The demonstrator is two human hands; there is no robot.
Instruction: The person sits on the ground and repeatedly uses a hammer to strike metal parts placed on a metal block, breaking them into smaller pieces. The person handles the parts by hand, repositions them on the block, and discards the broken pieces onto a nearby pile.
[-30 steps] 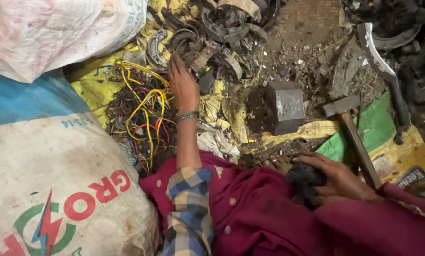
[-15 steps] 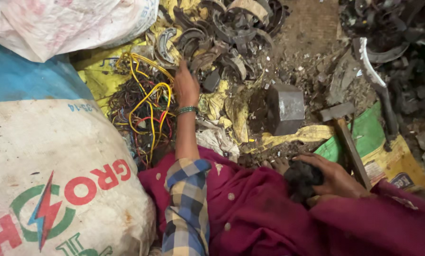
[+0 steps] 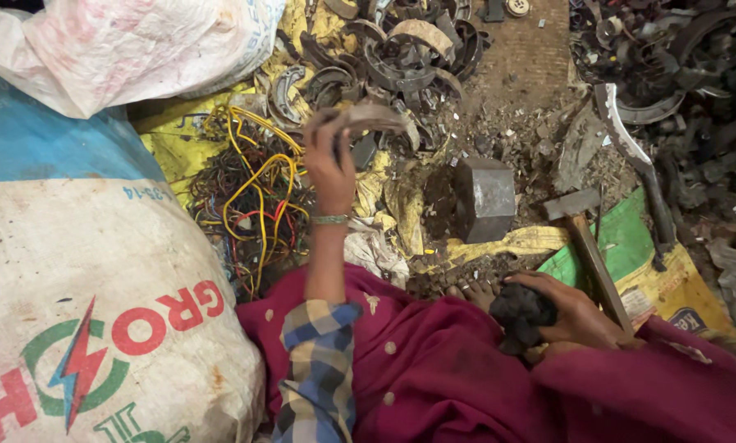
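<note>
Left hand (image 3: pixel 329 161) closed around a curved brake shoe (image 3: pixel 366 117), raised above the tangled wires (image 3: pixel 249 201) on the floor. Right hand (image 3: pixel 566 310) gripping a black lump (image 3: pixel 520 312) on the lap, beside the hammer (image 3: pixel 585 238).

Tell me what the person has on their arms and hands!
The left arm wears a checked sleeve in blue, yellow and white, pushed up so the forearm is bare. A thin greenish bangle circles the left wrist. Both hands are bare, with no gloves: the left hand and the right hand. The right arm is hidden under a maroon cloth.
</note>
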